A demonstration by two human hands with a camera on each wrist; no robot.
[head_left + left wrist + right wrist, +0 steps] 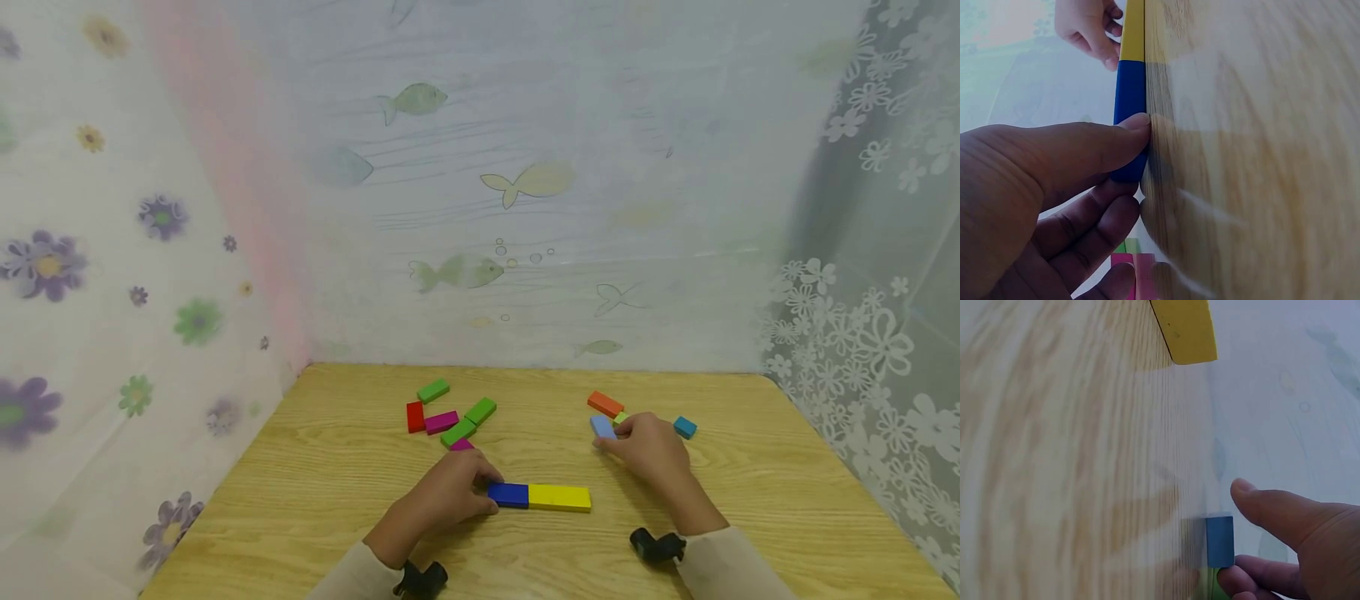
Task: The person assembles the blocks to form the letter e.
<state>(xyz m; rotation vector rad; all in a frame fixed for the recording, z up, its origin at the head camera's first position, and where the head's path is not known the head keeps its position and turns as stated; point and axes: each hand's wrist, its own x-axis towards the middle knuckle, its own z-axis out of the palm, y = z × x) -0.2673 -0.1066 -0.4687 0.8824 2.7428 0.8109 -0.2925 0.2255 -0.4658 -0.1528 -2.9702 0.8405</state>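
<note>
My left hand (452, 494) pinches a dark blue block (510, 496) by its left end, thumb on the near side, as the left wrist view also shows. A longer yellow block (560, 498) lies end to end with it on the table. Farther back and to the right, my right hand (651, 450) is at a light blue block (602, 427). The right wrist view shows the thumb (1272, 509) apart from this block, with fingertips close to its end; whether they touch it I cannot tell. A light green block (620, 418), partly hidden, sits just behind.
Several green, red and magenta blocks, among them a red block (416, 417) and a green block (433, 391), lie at the back left of the wooden table (337, 467). An orange block (605, 404) and a teal block (685, 427) lie at the back right. Patterned curtains surround the table.
</note>
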